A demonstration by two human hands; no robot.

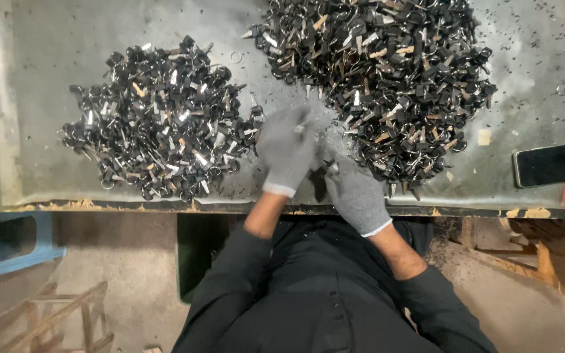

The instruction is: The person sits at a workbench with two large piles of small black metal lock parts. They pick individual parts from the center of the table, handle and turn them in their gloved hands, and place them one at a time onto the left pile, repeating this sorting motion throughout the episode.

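— Two heaps of keys are sitting on the table (47, 98), aren't they?

— Yes. The left heap (161, 121) is lying well left of the hands, and the right heap (387, 78) is spreading from the far edge down towards the near edge, just beside the right hand. Both are made of black-headed keys with metal blades, many on rings.

— What are the hands doing?

— Both are wearing grey gloves and working close together in the gap between the heaps. The left hand (287, 151) is curling its fingers around a small key (300, 128), pinching it near the fingertips. The right hand (356, 193) is lying lower, near the table's front edge, with its fingers bent inwards towards a dark piece (330, 170) at its fingertips; it is too blurred for me to tell whether it is gripping it.

— Anything else lying around?

— Small dark crumbs are scattering across the table, a black flat object (554, 163) is resting at the right edge, and a blue crate (17, 245) is standing on the floor at the left. Dark sleeves are covering the person's forearms.
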